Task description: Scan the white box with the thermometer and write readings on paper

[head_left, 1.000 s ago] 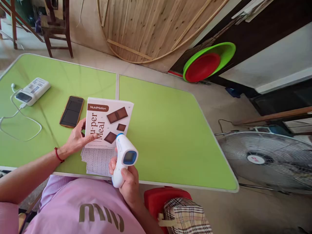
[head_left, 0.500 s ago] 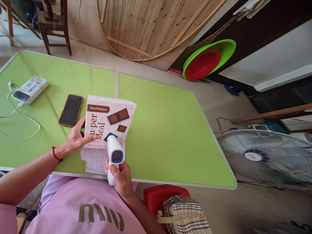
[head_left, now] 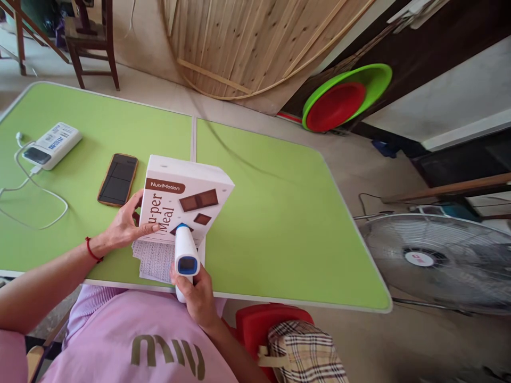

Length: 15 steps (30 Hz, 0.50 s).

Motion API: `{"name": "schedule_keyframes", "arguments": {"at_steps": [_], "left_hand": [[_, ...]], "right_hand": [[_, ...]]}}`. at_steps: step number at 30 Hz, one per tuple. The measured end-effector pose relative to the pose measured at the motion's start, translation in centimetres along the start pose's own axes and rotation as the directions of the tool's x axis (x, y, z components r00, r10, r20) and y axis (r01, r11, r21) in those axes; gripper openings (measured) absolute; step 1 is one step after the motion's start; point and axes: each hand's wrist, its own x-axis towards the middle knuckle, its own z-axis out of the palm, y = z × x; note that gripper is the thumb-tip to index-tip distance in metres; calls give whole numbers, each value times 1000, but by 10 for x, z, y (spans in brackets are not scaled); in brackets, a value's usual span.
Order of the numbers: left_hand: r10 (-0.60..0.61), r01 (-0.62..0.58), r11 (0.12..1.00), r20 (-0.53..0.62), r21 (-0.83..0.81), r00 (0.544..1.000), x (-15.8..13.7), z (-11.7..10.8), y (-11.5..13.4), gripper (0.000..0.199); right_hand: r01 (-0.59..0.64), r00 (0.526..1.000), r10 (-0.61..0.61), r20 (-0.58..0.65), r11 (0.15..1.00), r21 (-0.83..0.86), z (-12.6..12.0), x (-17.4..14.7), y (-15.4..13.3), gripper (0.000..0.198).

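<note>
My left hand (head_left: 130, 223) grips the left side of a white box (head_left: 211, 205) marked NutriMotion, thumb across its front and fingers behind. The box is tilted, with chocolate pieces pictured on its front. My right hand (head_left: 198, 295) is wrapped round the handle of a white infrared thermometer (head_left: 185, 246) with a blue-rimmed screen. Its blue front end points at the lower part of the box; whether it touches cannot be seen. Below the box, printed paper sheets (head_left: 155, 260) lie on the green table (head_left: 271, 229), partly covered by the box and thermometer.
A phone (head_left: 117, 180) lies left of the box. Farther left is a white power bank (head_left: 52, 146) with a looped cable (head_left: 66, 205). A large fan (head_left: 419, 260) stands beyond the table's right edge. A plaid bag (head_left: 305, 351) rests on a red stool (head_left: 255, 322) below the front edge.
The box has tipped, so more of its top face shows, and its right side has swung slightly right. The thermometer has levelled out, its screen end a little lower.
</note>
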Motion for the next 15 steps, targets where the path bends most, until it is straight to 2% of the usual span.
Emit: {"name": "schedule_keyframes", "arguments": {"at_steps": [3, 7, 11, 15], "left_hand": [[31, -31, 999, 16, -18, 999, -2, 1, -6, 77], [41, -36, 991, 40, -128, 998, -4, 4, -5, 73], [90, -92, 981, -17, -170, 996, -6, 3, -6, 68], [117, -122, 974, -34, -192, 993, -6, 2, -10, 60]], "right_hand": [[-7, 1000, 7, -31, 1000, -10, 2, -1, 0, 33], [56, 998, -57, -33, 998, -35, 3, -1, 0, 26], [113, 993, -114, -13, 989, -97, 4, -1, -1, 29], [113, 993, -115, -11, 990, -86, 5, 1, 0, 32]]}}
